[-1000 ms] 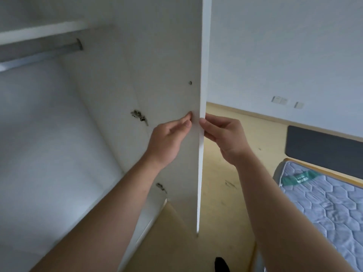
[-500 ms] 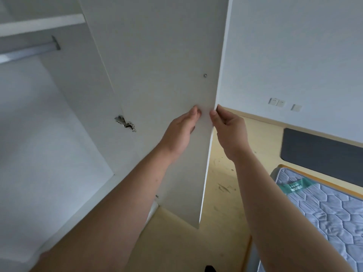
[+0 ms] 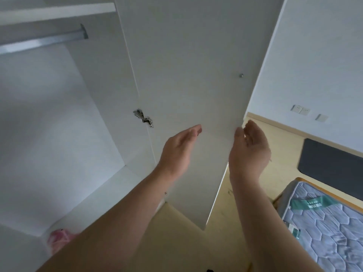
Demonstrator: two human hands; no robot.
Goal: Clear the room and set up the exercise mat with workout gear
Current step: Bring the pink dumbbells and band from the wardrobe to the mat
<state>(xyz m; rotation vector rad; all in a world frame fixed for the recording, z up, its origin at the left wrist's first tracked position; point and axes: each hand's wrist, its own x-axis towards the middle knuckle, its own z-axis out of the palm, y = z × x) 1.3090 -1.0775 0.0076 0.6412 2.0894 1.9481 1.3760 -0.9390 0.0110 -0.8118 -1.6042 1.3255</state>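
Far left, inside the white wardrobe (image 3: pixel 59 114), a metal rail (image 3: pixel 43 42) runs high and a crumpled pink bag (image 3: pixel 59 239) lies low. The left hand (image 3: pixel 177 152), grip wide and flat, is by the smooth laminate door (image 3: pixel 196 65); the right hand (image 3: pixel 250 148), grip loose, holds nothing at its edge. Far right, a dark flat mat (image 3: pixel 334 165) lies beyond the quilted mattress (image 3: pixel 324 232); no gear shows, so setup looks barely begun.

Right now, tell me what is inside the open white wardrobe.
A grey metal hanging rail under a white shelf, and something pink at the bottom, part hidden by the left forearm.
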